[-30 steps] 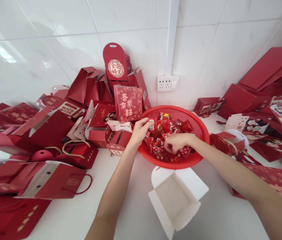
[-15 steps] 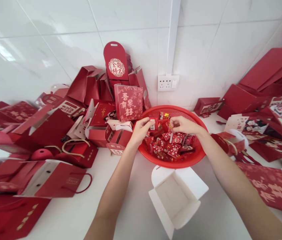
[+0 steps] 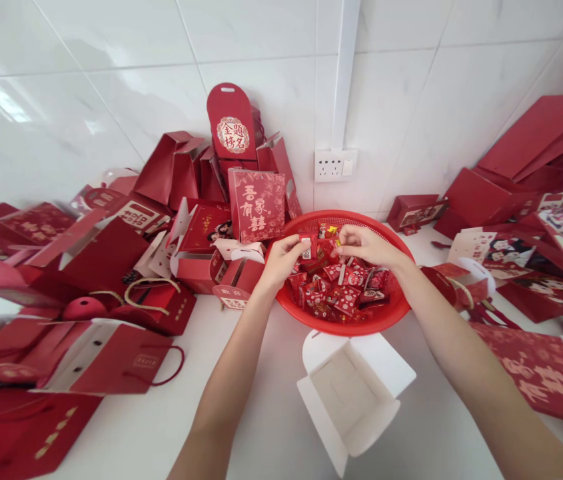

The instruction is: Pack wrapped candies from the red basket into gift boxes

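A round red plastic basket [image 3: 287, 308] holds many candies [image 3: 345, 299] in red printed wrappers. Over its left side, my left hand [image 3: 282, 261] pinches a red wrapped candy [image 3: 307, 248] between thumb and fingers. My right hand [image 3: 367, 245] hovers over the basket's back right part, its fingertips closed at the candies; what they grip, if anything, is too small to make out. In front of the basket, between my forearms, a white-lined paper box [image 3: 354, 393] stands with its flaps open and nothing inside.
Red gift boxes and bags [image 3: 111, 357] are heaped on the left. An upright red box [image 3: 260, 205] leans close behind the basket's left side. More red boxes [image 3: 536, 363] lie at the right. A wall socket [image 3: 335, 166] sits above the white table [image 3: 256, 413].
My right hand has shifted slightly up, its fingers still bent together. My left hand stays nearly in place with the candy.
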A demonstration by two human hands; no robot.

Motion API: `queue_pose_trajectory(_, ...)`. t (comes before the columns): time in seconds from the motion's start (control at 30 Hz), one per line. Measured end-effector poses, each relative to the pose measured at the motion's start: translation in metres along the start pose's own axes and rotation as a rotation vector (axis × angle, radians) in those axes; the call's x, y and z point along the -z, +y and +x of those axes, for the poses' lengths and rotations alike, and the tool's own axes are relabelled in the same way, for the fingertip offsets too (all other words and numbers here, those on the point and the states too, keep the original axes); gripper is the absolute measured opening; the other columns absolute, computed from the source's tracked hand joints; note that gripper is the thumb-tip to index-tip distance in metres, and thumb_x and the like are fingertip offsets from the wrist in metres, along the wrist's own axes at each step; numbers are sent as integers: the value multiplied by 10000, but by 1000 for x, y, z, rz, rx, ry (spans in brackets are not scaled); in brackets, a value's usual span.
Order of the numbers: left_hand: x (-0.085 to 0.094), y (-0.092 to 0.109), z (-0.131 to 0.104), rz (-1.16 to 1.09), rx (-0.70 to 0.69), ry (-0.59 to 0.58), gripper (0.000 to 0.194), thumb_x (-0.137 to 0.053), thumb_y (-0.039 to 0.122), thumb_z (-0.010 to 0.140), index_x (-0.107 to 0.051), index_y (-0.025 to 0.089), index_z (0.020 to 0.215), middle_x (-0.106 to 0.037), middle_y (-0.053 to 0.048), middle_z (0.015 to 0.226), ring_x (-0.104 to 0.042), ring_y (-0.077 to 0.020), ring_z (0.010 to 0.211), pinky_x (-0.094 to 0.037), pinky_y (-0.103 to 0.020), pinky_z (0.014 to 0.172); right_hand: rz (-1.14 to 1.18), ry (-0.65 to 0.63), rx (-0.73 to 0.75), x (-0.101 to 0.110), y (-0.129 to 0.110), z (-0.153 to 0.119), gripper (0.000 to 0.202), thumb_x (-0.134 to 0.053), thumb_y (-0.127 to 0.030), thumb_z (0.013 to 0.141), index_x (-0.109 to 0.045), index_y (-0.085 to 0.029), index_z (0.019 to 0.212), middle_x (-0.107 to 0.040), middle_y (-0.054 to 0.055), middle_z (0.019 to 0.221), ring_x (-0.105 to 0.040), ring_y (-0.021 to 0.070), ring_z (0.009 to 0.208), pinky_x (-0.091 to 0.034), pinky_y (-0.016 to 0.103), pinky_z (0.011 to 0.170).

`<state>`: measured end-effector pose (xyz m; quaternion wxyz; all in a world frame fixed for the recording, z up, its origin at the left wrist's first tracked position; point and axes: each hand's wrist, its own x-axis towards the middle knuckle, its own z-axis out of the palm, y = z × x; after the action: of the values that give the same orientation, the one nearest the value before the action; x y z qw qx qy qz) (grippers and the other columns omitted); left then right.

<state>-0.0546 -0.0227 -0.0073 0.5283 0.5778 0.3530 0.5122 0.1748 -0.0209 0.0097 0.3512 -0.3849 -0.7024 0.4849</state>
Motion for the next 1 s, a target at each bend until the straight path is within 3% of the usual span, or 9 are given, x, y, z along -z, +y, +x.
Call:
queue_pose_trajectory(0.13,0,1,-1,31,-33,-3,300,-772,448,743,-677,165,710,-591,36,647,-501,-110,626,-408,-222,618,72,46,6,-1,0,-2,408,-774,-323,763,-471,-239,1024,-705,-44,764,-698,157,636,-528,282,638)
queue_pose_trajectory(0.23,0,1,-1,44,-49,-21,291,-778,444,756,-705,163,746,-625,29,688,-538,-115,662,-435,-223,654,52,95,56,-2,-1,-1,377,-785,-289,742,-516,-231,1000,-702,-43,760,-688,151,619,-539,286,637)
queue_pose_trajectory(0.3,1,-1,0,36,-61,-20,296,-792,435,751,-744,169,871,-691,8,791,-601,-138,749,-478,-239,734,36,123,122,-3,-2,0,290,-788,-273,729,-572,-215,913,-703,-25,783,-692,156,658,-559,310,691)
queue_pose_trajectory(0.43,4,-8,3,54,-55,12,540,-791,405,759,-683,202,1247,-759,-36,955,-668,-179,844,-527,-292,817,-45,174,262,-10,-7,1,177,-779,-274,751,-718,-200,899,-748,46,954,-715,221,909,-559,390,879)
queue_pose_trajectory(0.63,6,-12,5,155,-99,-93,331,-726,364,789,-770,186,1065,-766,-70,1095,-684,-224,994,-529,-333,923,-161,194,366,-17,-7,1,153,-706,-330,855,-811,-267,946,-709,74,1162,-648,256,1141,-506,425,991)
queue_pose_trajectory(0.77,4,-7,3,162,-45,-77,307,-712,331,787,-787,204,1057,-773,-61,1068,-688,-229,984,-546,-322,881,-214,175,338,-21,-10,1,152,-683,-331,873,-816,-278,927,-701,60,1077,-657,232,1049,-507,415,982)
queue_pose_trajectory(0.9,3,-2,2,92,107,-51,379,-683,360,778,-773,208,1114,-778,-49,981,-692,-211,819,-542,-287,677,-246,171,318,-24,-13,1,196,-662,-288,863,-798,-263,1002,-737,50,1054,-672,234,1009,-511,425,983)
queue_pose_trajectory(1.0,3,-2,1,96,62,-77,414,-734,382,750,-760,191,1116,-774,-66,1066,-704,-235,922,-554,-315,780,-193,173,290,-26,-11,1,316,-670,-288,848,-747,-247,1152,-733,61,1163,-677,236,1044,-526,423,972)
